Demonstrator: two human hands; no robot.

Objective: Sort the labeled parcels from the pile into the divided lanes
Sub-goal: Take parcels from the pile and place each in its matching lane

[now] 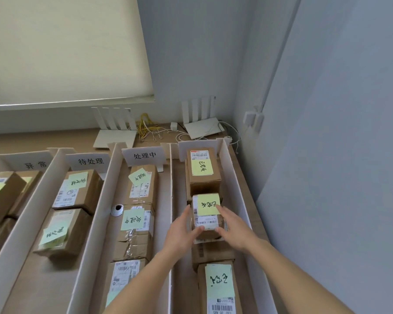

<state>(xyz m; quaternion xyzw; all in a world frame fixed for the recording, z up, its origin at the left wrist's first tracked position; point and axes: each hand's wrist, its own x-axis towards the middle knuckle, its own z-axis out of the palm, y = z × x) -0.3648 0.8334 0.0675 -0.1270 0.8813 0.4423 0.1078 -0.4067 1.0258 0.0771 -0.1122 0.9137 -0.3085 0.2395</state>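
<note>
Head view: we look down on a wooden table [243, 180] split by white dividers [95, 220] into lanes. In the rightmost lane, at about five o'clock from the frame's middle, our left hand [183, 232] and right hand [233, 227] flank a small brown parcel [205, 220]. Both hands have straight fingers pressed flat against its sides, the left on its nine o'clock face, the right on its three o'clock face, neither curled round it. A yellow-green sticky note [208, 205] lies on the parcel's top. At twelve o'clock from it, just beside it, sits a taller parcel [203, 172]; at six o'clock lies a third parcel [218, 288], each with its own note. In the lane at nine o'clock stands a row of parcels [136, 223] behind a lane sign [144, 156], with a tape roll [117, 210] against the divider. Two white routers [116, 130] stand at the table's far edge.
</note>
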